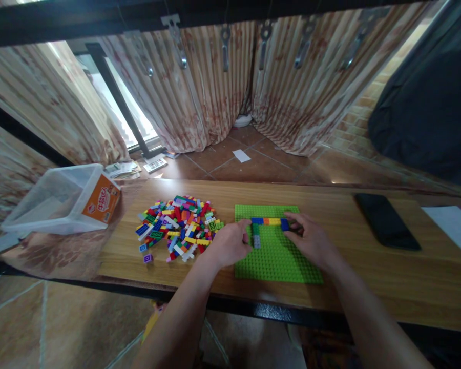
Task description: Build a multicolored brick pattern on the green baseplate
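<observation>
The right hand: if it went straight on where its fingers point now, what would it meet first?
Most likely the blue brick at the row's right end, on the green baseplate; the right hand seems at or touching it, though depth is unclear.

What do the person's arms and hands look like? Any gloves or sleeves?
No gloves: the left hand and right hand are bare. Both forearms are bare too, with no sleeves, watch or bracelet showing. Rings would be too small to tell.

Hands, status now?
Left hand: partly curled, index fingertip at left end of brick row; grip can't be told.
Right hand: thumb and fingers at right-end blue brick; grip unclear.
</observation>
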A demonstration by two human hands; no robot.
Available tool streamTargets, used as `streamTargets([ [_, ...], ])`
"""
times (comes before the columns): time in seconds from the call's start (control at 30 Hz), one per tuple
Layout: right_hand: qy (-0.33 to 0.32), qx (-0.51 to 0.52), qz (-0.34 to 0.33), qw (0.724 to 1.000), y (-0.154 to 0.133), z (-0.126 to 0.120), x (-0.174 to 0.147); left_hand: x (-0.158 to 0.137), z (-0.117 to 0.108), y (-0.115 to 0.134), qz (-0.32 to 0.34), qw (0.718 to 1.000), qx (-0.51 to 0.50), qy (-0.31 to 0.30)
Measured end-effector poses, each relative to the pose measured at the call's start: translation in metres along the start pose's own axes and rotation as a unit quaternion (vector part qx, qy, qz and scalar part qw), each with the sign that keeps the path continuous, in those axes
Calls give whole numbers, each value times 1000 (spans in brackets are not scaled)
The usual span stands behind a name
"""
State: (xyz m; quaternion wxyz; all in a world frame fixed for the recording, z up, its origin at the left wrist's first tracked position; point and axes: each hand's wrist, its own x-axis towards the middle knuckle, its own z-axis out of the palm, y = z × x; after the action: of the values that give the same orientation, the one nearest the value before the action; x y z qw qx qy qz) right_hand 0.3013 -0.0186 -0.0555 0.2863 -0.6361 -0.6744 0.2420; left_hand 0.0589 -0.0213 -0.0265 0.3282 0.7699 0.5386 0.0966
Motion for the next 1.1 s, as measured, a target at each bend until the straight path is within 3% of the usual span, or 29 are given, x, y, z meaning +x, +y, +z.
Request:
streamTargets([
  [1.1, 1, -26, -33, 999, -4, 4, -3, 4, -2, -3, 17, 1000, -15, 3],
])
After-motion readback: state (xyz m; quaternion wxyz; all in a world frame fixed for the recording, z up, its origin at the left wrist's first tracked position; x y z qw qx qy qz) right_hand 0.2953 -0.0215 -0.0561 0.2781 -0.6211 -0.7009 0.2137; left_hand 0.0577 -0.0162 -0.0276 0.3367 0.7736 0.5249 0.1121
